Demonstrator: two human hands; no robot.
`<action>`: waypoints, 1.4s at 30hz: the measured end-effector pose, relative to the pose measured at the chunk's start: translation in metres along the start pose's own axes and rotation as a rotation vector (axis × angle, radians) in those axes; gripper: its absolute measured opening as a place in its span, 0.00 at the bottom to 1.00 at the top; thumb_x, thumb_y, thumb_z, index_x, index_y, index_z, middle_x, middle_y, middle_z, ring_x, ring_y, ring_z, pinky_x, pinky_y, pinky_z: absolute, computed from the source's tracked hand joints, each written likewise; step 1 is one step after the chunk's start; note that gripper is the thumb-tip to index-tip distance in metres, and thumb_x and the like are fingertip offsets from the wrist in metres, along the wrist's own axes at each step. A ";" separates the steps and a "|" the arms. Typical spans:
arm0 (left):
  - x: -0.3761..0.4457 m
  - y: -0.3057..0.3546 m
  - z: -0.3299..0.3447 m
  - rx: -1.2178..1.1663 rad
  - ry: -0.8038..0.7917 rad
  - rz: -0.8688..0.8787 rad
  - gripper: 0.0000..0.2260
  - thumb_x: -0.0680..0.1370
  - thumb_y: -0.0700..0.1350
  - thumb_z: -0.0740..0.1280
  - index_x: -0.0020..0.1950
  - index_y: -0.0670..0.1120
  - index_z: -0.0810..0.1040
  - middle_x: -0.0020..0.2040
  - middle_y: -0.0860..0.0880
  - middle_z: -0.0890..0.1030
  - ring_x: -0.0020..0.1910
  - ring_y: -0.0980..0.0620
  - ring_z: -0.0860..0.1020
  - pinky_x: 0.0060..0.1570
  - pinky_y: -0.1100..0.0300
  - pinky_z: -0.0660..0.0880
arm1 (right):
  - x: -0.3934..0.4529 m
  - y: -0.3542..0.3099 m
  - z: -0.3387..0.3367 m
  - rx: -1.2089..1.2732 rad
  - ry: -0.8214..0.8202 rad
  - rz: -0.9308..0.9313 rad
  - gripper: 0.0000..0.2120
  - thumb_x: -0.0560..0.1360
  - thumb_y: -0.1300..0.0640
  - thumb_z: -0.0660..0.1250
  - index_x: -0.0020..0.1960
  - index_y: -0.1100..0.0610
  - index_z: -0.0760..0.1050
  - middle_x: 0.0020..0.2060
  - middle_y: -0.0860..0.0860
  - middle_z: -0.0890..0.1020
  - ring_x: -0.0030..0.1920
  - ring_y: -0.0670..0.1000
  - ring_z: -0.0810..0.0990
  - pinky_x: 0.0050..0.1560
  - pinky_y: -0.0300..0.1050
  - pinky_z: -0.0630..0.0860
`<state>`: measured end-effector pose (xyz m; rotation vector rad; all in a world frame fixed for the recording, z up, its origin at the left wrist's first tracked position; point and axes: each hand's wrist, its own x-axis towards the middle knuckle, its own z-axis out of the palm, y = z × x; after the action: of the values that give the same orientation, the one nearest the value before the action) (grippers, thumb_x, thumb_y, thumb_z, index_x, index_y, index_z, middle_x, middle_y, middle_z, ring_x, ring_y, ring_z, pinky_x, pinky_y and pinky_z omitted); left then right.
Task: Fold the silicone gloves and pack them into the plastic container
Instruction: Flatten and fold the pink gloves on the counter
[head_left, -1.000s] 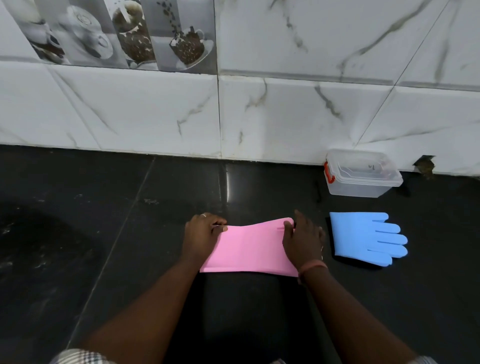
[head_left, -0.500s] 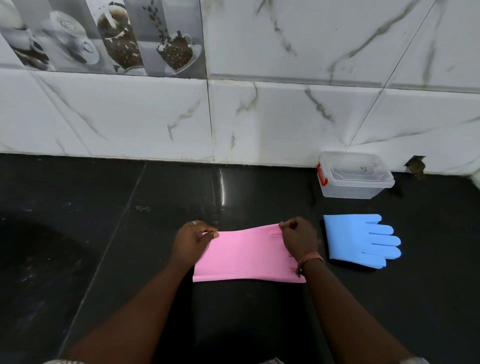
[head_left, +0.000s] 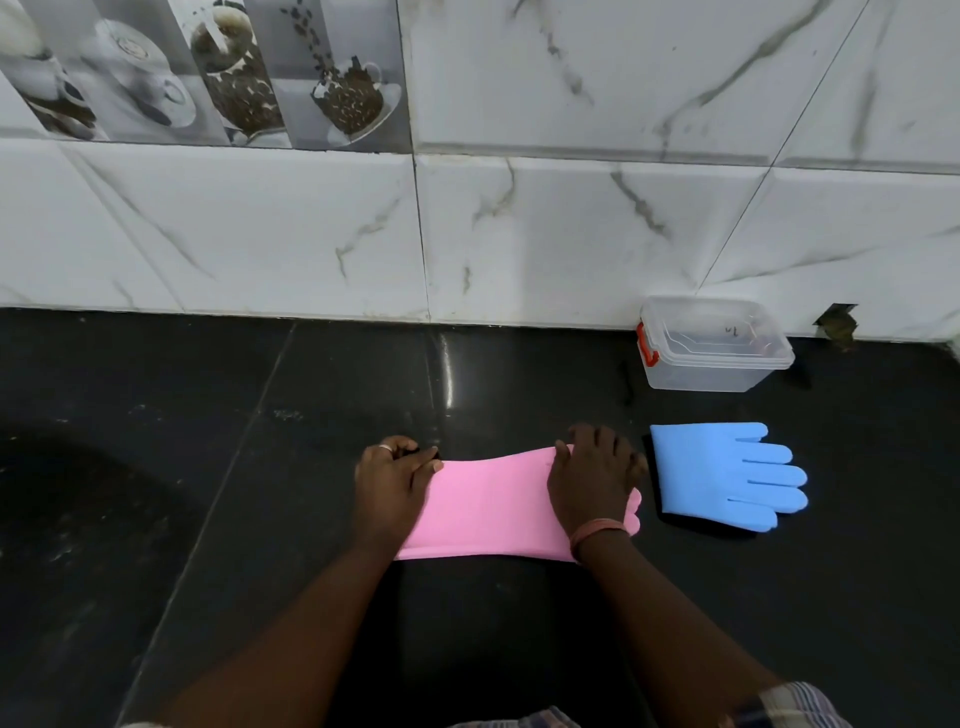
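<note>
the pink glove (head_left: 488, 499) lies flat on the dark counter (head_left: 218, 467), mid-fold by the look of it. the left hand (head_left: 389, 486) pinches its cuff end with curled fingers; the right hand (head_left: 589, 483) presses flat over its finger end. the blue glove (head_left: 722, 475) waits just right, unfolded. next likely calls for doubling the pink over. the plastic container (head_left: 714, 345), lid on, sits against the wall; open counter lies left.
</note>
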<state>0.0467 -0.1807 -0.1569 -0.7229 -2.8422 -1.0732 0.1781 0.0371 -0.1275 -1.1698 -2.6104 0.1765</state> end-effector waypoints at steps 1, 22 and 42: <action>0.000 0.004 -0.002 0.029 0.010 -0.019 0.14 0.78 0.55 0.69 0.58 0.51 0.88 0.55 0.48 0.84 0.53 0.47 0.81 0.56 0.50 0.79 | -0.003 -0.004 -0.001 0.050 0.051 -0.046 0.11 0.78 0.49 0.64 0.58 0.51 0.77 0.58 0.54 0.78 0.60 0.57 0.75 0.63 0.58 0.67; 0.000 0.043 -0.024 -0.029 -0.318 -0.680 0.18 0.77 0.46 0.66 0.67 0.45 0.74 0.67 0.38 0.73 0.65 0.36 0.74 0.63 0.49 0.73 | -0.073 -0.062 0.012 0.865 -0.319 -0.044 0.31 0.79 0.66 0.57 0.80 0.57 0.53 0.77 0.49 0.63 0.73 0.39 0.60 0.70 0.25 0.53; 0.021 0.121 -0.042 -0.826 -0.413 -0.855 0.03 0.75 0.34 0.74 0.43 0.36 0.81 0.28 0.44 0.80 0.20 0.53 0.75 0.23 0.64 0.75 | -0.052 -0.045 -0.034 1.219 -0.429 0.217 0.11 0.81 0.48 0.60 0.57 0.47 0.79 0.55 0.47 0.84 0.58 0.48 0.82 0.64 0.54 0.76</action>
<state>0.0740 -0.1190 -0.0462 0.4584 -3.0019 -2.5325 0.1896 -0.0318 -0.0958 -0.9235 -1.9153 1.8769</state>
